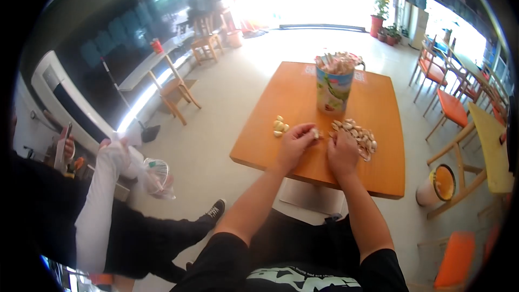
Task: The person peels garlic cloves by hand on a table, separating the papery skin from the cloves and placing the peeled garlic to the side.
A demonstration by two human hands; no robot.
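My left hand (296, 145) is over the wooden table (259, 146), thumb and fingers pinched on a small whitish garlic clove (315, 133). My right hand (343, 154) is curled closed at the left edge of a pile of unpeeled garlic cloves (363, 136); its fingertips and anything in them are hidden. Just left of my left hand lies a small group of smooth, yellowish peeled cloves (279, 126). Behind both hands stands a printed blue-green bucket (333, 91), heaped with pinkish-white pieces that I cannot make out.
At the left, a person in a white sleeve (100, 200) holds a clear plastic bag (158, 178). A paint-type bucket (436, 185) and a yellow-topped wooden chair (489, 146) stand to the right. Orange-seated chairs (452, 107) line the right side.
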